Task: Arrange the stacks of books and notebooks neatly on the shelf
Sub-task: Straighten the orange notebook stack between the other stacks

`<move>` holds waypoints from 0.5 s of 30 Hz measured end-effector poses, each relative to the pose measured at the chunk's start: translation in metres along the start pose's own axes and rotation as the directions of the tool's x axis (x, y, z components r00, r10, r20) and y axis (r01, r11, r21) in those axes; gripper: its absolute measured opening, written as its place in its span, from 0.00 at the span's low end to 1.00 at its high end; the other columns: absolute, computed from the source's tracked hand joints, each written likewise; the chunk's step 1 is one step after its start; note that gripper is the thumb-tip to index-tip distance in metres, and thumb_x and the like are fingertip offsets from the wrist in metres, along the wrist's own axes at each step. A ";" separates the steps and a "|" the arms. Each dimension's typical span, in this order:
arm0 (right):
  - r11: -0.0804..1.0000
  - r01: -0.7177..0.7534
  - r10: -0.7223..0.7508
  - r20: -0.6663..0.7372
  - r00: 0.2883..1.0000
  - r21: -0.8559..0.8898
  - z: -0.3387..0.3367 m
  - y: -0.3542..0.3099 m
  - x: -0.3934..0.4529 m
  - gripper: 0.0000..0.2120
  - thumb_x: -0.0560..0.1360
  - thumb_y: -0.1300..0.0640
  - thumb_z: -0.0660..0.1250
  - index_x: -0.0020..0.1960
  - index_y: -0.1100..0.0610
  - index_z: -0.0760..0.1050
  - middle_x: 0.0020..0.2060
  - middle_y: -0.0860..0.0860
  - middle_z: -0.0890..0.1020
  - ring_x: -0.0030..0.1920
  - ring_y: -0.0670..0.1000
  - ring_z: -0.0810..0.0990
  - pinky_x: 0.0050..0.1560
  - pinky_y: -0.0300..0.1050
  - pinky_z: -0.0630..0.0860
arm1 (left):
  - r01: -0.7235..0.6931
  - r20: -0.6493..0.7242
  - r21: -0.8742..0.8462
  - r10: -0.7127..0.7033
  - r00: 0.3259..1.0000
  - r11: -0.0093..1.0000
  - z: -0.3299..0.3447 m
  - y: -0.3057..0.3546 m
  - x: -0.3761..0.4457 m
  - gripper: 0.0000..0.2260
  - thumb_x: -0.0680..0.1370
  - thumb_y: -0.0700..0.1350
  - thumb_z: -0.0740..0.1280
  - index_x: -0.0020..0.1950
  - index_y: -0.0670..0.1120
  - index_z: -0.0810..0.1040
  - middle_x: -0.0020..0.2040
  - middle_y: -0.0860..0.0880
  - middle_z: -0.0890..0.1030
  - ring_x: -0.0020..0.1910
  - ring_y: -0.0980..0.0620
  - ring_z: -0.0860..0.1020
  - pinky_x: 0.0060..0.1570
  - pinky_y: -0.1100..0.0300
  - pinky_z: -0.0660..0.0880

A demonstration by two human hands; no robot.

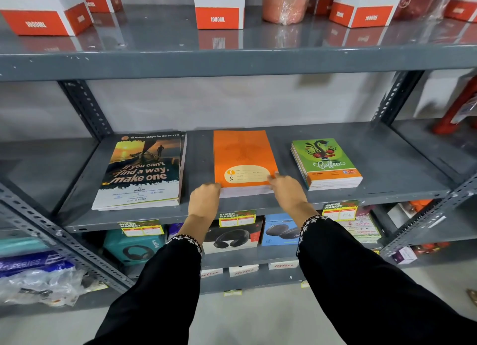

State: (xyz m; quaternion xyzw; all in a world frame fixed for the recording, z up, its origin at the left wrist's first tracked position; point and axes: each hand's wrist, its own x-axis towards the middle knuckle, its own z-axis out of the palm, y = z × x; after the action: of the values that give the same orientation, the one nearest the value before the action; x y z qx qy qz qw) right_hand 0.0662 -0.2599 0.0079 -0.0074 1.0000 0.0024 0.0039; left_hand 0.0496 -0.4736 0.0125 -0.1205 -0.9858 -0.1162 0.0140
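Note:
Three stacks lie flat on the grey metal shelf [198, 215]. At the left is a stack of notebooks with a sunset cover [144, 169]. In the middle sits an orange notebook stack [241, 153]. On the right is a smaller green "Coffee" stack [325, 161]. My left hand [205, 198] presses against the orange stack's near left corner, fingers curled. My right hand [286, 189] rests on its near right corner, fingertips on the cover. Both sleeves are black.
The shelf above carries white and red 1000ML boxes [219, 6] and a wrapped bottle [285, 3]. Below are headphone boxes [232, 235] and price tags [140, 227] on the shelf lip. Slotted uprights [85, 107] frame the bay. A plastic bag [38, 285] lies lower left.

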 end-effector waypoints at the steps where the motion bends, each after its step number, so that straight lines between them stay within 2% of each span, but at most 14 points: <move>1: 0.997 -0.025 0.026 -0.012 1.000 0.075 0.001 0.000 0.000 0.24 0.77 0.69 0.58 0.72 0.58 0.66 0.69 0.58 0.71 0.63 0.60 0.76 0.63 0.53 0.76 | 0.014 -0.009 -0.024 -0.014 1.000 1.000 0.000 0.000 0.000 0.10 0.80 0.37 0.60 0.58 0.43 0.77 0.52 0.42 0.83 0.48 0.44 0.82 0.51 0.55 0.79; 2: 0.979 -0.065 0.072 -0.027 0.997 0.193 0.003 0.000 0.000 0.22 0.78 0.67 0.58 0.71 0.58 0.68 0.70 0.58 0.71 0.65 0.60 0.75 0.66 0.52 0.73 | 0.029 -0.023 -0.052 -0.030 0.999 0.998 0.000 0.001 0.000 0.10 0.80 0.38 0.60 0.58 0.43 0.78 0.52 0.42 0.84 0.48 0.44 0.82 0.51 0.55 0.79; 4: 0.878 -0.142 0.187 -0.054 0.981 0.457 0.006 0.000 -0.001 0.18 0.78 0.65 0.60 0.68 0.59 0.72 0.71 0.57 0.70 0.69 0.58 0.71 0.72 0.49 0.66 | 0.066 -0.065 -0.124 -0.074 0.995 0.990 0.001 0.002 -0.002 0.11 0.80 0.37 0.60 0.58 0.42 0.79 0.52 0.41 0.84 0.48 0.43 0.82 0.52 0.54 0.79; 6: 0.767 -0.201 0.302 -0.067 0.951 0.609 0.007 -0.001 -0.003 0.18 0.77 0.65 0.64 0.67 0.60 0.73 0.70 0.57 0.72 0.68 0.57 0.73 0.72 0.47 0.66 | 0.092 -0.114 -0.204 -0.117 0.987 0.975 0.003 0.005 -0.004 0.11 0.80 0.37 0.60 0.59 0.42 0.80 0.53 0.41 0.85 0.49 0.42 0.83 0.54 0.53 0.79; 8: 0.695 -0.266 0.395 -0.046 0.917 0.668 0.008 0.000 -0.004 0.19 0.75 0.64 0.67 0.66 0.61 0.73 0.66 0.59 0.76 0.64 0.57 0.76 0.69 0.48 0.71 | 0.112 -0.142 -0.260 -0.152 0.978 0.959 0.003 0.007 -0.006 0.12 0.80 0.37 0.61 0.59 0.41 0.80 0.53 0.40 0.85 0.50 0.42 0.83 0.56 0.53 0.79; 10: 0.659 -0.304 0.426 -0.009 0.905 0.688 0.007 0.001 -0.005 0.18 0.75 0.63 0.67 0.65 0.61 0.74 0.63 0.60 0.79 0.62 0.59 0.78 0.67 0.50 0.73 | 0.130 -0.133 -0.276 -0.172 0.976 0.952 0.002 0.008 -0.005 0.12 0.80 0.36 0.62 0.60 0.41 0.80 0.55 0.40 0.84 0.51 0.42 0.83 0.57 0.52 0.78; 15: 0.711 -0.312 0.403 -0.001 0.915 0.630 0.004 0.002 -0.003 0.17 0.77 0.63 0.65 0.65 0.60 0.75 0.63 0.61 0.79 0.64 0.60 0.77 0.66 0.52 0.73 | 0.117 -0.068 -0.180 -0.131 0.989 0.977 -0.001 0.006 -0.003 0.12 0.80 0.37 0.61 0.61 0.42 0.79 0.56 0.41 0.84 0.52 0.42 0.82 0.56 0.53 0.78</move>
State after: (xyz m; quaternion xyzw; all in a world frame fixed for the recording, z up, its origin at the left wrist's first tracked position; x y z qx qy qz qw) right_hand 0.0697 -0.2579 0.0041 0.1881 0.9248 -0.3245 -0.0635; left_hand 0.0543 -0.4694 0.0149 -0.0548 -0.9760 -0.2078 0.0355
